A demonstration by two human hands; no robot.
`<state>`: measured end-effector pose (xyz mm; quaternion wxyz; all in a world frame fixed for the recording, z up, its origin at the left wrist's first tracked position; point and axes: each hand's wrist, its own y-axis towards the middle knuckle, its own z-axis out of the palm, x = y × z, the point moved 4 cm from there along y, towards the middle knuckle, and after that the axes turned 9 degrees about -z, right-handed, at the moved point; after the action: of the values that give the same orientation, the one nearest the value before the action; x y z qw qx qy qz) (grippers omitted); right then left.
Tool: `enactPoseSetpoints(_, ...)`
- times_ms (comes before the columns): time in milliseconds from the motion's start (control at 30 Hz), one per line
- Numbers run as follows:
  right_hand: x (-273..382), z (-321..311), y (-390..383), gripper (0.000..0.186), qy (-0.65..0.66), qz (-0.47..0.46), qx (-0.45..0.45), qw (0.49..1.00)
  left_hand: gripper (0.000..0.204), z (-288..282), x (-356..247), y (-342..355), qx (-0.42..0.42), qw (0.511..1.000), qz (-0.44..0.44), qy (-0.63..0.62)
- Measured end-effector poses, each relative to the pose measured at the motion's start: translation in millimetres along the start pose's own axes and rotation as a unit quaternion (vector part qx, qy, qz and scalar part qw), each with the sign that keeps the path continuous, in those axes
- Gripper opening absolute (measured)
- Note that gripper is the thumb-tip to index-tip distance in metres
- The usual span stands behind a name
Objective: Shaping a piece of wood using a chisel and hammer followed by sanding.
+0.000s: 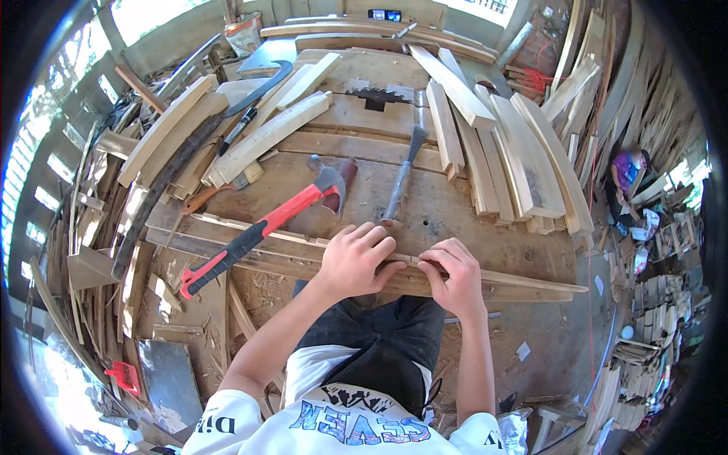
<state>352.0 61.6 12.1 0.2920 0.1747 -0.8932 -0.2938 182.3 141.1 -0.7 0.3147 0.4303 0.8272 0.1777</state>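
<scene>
A long, thin wooden strip (523,280) lies along the near edge of the workbench (303,167). My left hand (356,262) is closed on it near its middle, fingers curled over the far side and thumb pointing right. A short way to the right, my right hand (453,274) pinches the same strip, its fingers bent. Just beyond my left hand, a claw hammer (265,224) with a red and black handle rests across the bench edge. A chisel (405,174) lies past my hands, its handle end close to my left fingers.
Planed wooden pieces are stacked at the bench's right (523,159) and left (273,136). A sickle (262,87), a brush (224,187) and a saw blade (379,94) lie farther back. Scrap wood (660,326) fills the right side, where another person (628,171) sits.
</scene>
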Motion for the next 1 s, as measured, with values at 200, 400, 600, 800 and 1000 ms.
enactPoseSetpoints(200,-4,-3,0,0.01,0.029,0.014,0.009,0.999,0.031,-1,0,0,0.009,1.0,-0.004,-0.003)
enactPoseSetpoints(400,5,-8,11,0.008,-0.017,-0.015,0.057,0.998,0.035,-3,-1,2,-0.026,0.999,0.01,-0.015)
enactPoseSetpoints(600,7,-4,31,0.006,-0.128,-0.09,0.231,0.96,0.035,-1,0,1,-0.014,1.0,0.006,-0.017)
enactPoseSetpoints(800,11,13,32,0.011,-0.222,-0.115,0.329,0.911,0.035,-1,1,1,-0.025,0.999,0.007,-0.022)
enactPoseSetpoints(1000,12,15,33,0.005,-0.233,-0.166,0.351,0.891,0.034,-1,1,1,-0.017,1.0,0.0,-0.018)
